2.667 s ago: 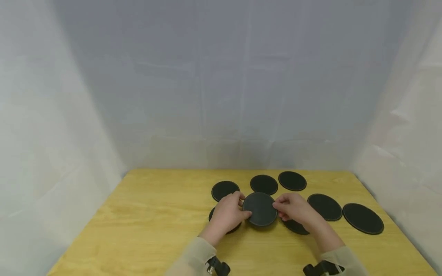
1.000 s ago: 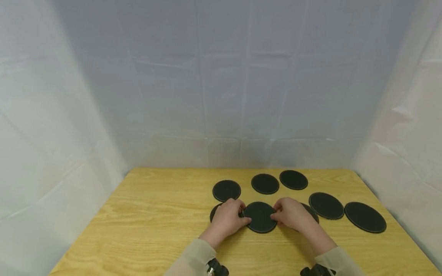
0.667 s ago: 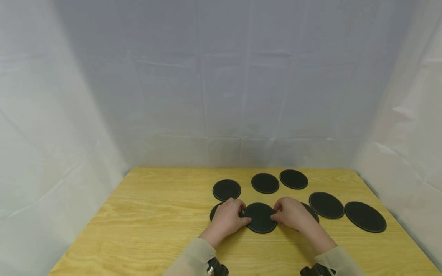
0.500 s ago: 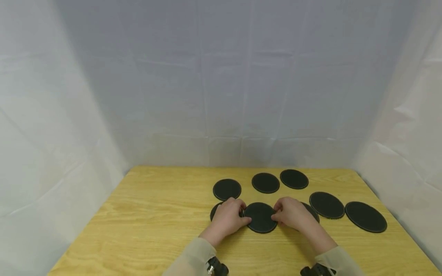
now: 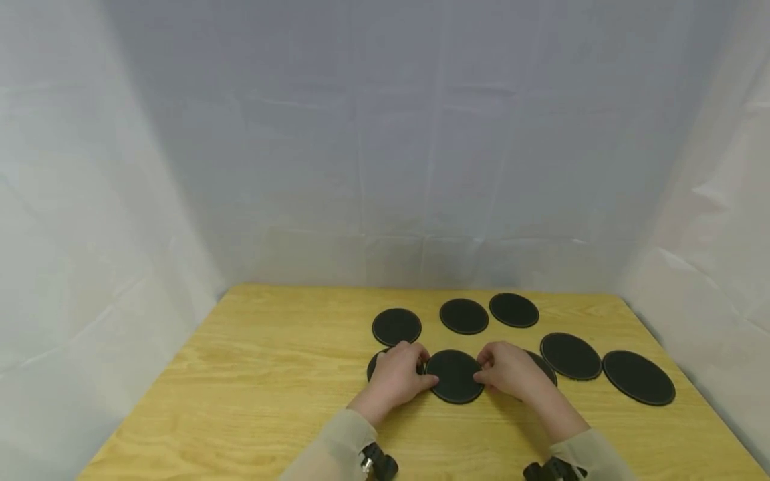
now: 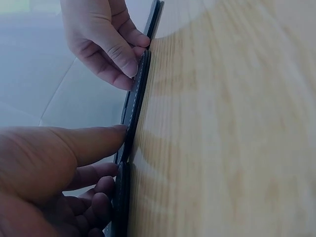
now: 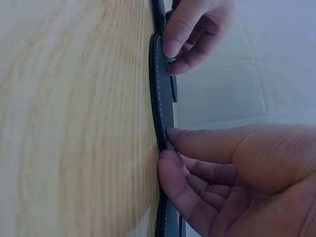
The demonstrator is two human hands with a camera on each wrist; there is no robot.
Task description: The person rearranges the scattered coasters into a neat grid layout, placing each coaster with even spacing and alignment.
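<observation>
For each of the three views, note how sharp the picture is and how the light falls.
Head view: soft, even light, faint shadows, the coaster sharp. Left wrist view: rotated sideways, the table blurred, the left hand near and soft. Right wrist view: also sideways, coaster stitching crisp, wood grain smeared.

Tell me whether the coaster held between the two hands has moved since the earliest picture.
Yes. The held coaster came down: earlier it was lifted, overlapping the back-row coaster nearly; now it sits lower, flat on the table.

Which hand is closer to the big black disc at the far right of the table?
Right. The right hand sits left of that disc, two discs between; the left hand is farther left, beyond the center disc.
</observation>
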